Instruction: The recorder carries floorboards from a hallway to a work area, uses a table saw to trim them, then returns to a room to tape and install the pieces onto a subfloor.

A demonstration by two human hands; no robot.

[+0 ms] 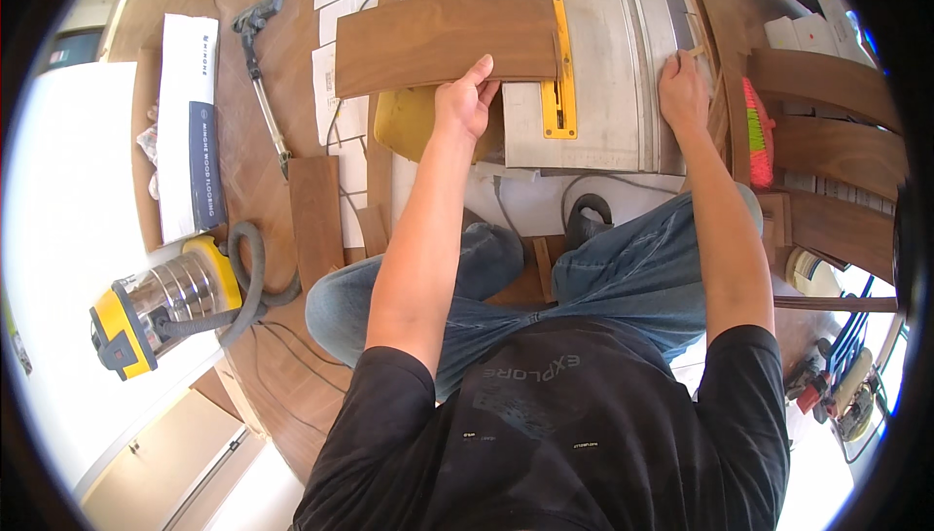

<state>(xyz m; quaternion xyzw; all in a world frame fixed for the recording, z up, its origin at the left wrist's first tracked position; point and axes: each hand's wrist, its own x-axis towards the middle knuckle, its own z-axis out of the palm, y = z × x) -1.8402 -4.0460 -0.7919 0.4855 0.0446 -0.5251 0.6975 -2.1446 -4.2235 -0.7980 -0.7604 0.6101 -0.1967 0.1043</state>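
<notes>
My left hand (465,103) grips the near edge of a brown wood flooring plank (443,40), thumb on top and fingers underneath. The plank lies crosswise, its right end reaching the yellow insert plate (560,113) of a table saw (593,54) with a grey metal top. A dark blade slot shows in that plate; the blade itself I cannot make out. On the right side of the saw, my right hand (685,93) has its fingers curled over the edge of the tabletop. Beneath the plank, part of a yellowish saw housing (397,127) shows.
Left of me stand a yellow shop vacuum (165,302) with a grey hose, its floor nozzle (258,14), and a long white-and-blue carton (190,132). Flooring boards (837,152) and a pink-green brush (758,132) are at the right. Cables (623,181) run by my feet.
</notes>
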